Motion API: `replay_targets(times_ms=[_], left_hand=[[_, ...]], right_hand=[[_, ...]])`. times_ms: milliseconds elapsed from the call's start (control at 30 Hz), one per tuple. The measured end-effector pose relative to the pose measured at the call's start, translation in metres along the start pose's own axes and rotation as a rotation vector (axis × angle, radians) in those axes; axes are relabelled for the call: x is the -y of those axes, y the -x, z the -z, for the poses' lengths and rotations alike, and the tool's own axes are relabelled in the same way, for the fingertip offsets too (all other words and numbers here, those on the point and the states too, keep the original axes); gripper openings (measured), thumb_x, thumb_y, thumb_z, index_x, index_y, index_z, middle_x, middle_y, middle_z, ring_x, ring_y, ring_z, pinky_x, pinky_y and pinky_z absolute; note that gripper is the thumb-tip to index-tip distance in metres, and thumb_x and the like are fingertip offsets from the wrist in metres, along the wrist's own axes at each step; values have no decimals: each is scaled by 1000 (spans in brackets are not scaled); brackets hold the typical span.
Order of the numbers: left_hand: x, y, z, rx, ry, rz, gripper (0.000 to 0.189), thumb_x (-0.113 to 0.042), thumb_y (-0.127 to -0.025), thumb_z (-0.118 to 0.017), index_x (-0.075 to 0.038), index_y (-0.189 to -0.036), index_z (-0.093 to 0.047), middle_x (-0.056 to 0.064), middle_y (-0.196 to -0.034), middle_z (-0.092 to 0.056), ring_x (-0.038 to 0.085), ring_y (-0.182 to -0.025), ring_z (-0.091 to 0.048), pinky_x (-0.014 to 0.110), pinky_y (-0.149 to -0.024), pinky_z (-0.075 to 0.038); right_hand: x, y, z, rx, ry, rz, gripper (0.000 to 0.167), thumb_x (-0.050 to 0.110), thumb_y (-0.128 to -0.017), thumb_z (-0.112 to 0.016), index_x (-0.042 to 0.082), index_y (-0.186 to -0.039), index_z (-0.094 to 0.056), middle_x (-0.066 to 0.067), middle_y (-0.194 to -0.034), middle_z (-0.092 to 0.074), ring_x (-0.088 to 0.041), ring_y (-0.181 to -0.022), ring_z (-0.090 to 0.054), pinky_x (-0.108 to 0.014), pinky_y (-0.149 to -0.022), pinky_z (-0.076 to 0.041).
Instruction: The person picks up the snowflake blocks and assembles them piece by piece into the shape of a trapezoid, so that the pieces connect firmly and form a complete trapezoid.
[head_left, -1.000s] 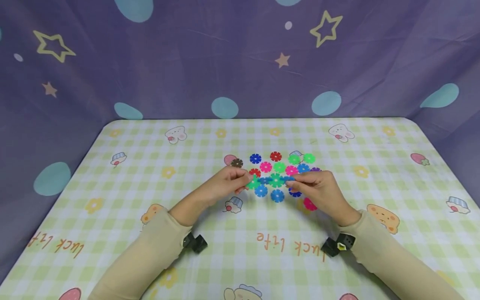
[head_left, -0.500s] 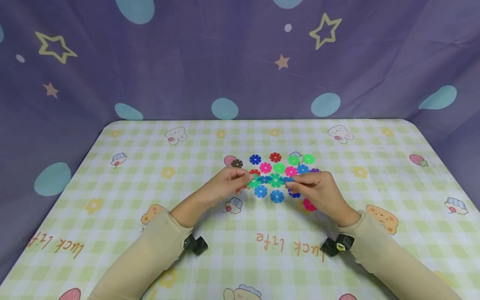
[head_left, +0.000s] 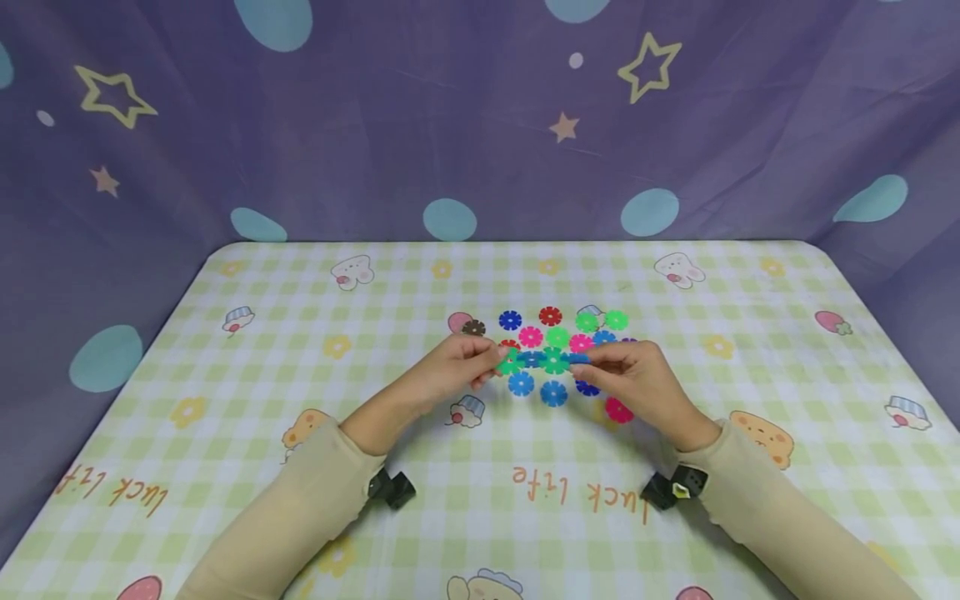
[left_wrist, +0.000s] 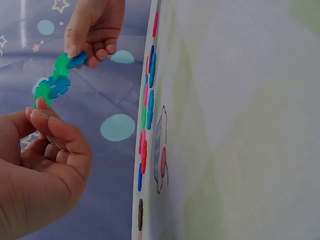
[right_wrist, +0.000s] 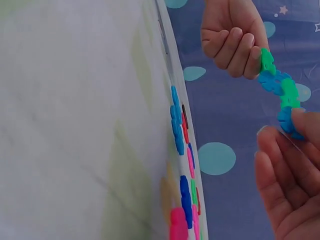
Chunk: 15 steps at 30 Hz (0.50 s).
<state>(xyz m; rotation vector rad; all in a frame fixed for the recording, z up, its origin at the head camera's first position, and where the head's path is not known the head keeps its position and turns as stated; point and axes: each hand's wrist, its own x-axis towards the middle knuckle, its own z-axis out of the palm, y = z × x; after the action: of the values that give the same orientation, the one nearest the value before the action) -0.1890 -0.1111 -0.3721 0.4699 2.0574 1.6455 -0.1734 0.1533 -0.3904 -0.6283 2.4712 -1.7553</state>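
Between my hands, raised above the table, is a short chain of slotted snowflake discs (head_left: 555,361), alternating green and blue. My left hand (head_left: 461,364) pinches the green disc (left_wrist: 44,91) at one end. At the other end, the thumb and fingers of my right hand (head_left: 637,379) pinch a blue disc (right_wrist: 285,120). Both wrist views show the discs slotted into one another at angles, with the chain clear of the tabletop. The left fingertips hide part of the green end disc.
Loose snowflake discs lie flat under and behind the chain: a brown one (head_left: 473,327), a red one (head_left: 550,316), a light blue one (head_left: 554,393), a pink one (head_left: 619,410) and several others. A checkered cloth (head_left: 375,533) covers the table; a purple curtain (head_left: 480,125) hangs behind.
Both hands keep their pinch on the chain in almost the same place. The head view has tilted slightly, so the curtain pattern sits a little lower.
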Motion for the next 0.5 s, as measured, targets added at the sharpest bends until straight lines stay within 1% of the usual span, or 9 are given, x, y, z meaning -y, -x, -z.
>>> replay_targets(times_ms=[33,133,167,267,367,400,500], left_hand=[[0,0,0,4,1,1,37,-19,-100,-47,-8,-65,-45,-1,-58,-41,14,-59,-40,26,-66,-40],[-1,0,-2,21,4,6,36,-17,-100,-46,-8,-66,-46,-1,-59,-42,12,-59,-41,27,-65,-42],[-1,-1,-3,26,5,10,35,-17,-100,-46,-8,-67,-46,-1,-59,-43,12,-59,-41,27,-65,-42],[-2,-1,-5,51,-3,22,35,-17,-101,-45,-6,-68,-48,-1,-61,-44,11,-59,-41,26,-63,-40],[-3,0,-8,75,-16,18,35,-18,-101,-46,-5,-69,-48,0,-60,-44,14,-58,-40,26,-59,-36],[-3,0,-10,86,-23,14,35,-19,-101,-46,-5,-68,-49,0,-60,-44,15,-58,-39,26,-58,-35],[-4,1,-14,117,-39,6,35,-20,-101,-46,-5,-68,-49,0,-60,-45,17,-57,-39,26,-57,-34]], right_hand=[[0,0,0,12,-2,-7,12,11,-83,-72,4,-93,-74,-10,-82,-71,-18,-67,-65,-24,-61,-53],[1,0,-1,53,-30,-6,25,9,-83,-72,0,-106,-70,-12,-90,-71,-15,-77,-69,-27,-68,-55],[2,0,-2,67,-44,-2,30,7,-82,-72,0,-111,-68,-13,-97,-71,-16,-82,-70,-28,-70,-55],[3,0,-4,87,-62,33,39,4,-82,-72,-1,-119,-63,-18,-112,-66,-14,-81,-69,-27,-69,-55],[5,0,-8,105,-72,42,41,5,-82,-72,0,-121,-61,-19,-122,-60,-12,-79,-67,-26,-65,-54],[6,1,-9,106,-55,41,41,7,-81,-73,1,-120,-62,-17,-121,-61,-11,-77,-66,-25,-64,-54],[8,2,-11,116,-19,30,38,12,-80,-75,4,-116,-65,-11,-114,-64,-11,-78,-63,-25,-64,-53]])
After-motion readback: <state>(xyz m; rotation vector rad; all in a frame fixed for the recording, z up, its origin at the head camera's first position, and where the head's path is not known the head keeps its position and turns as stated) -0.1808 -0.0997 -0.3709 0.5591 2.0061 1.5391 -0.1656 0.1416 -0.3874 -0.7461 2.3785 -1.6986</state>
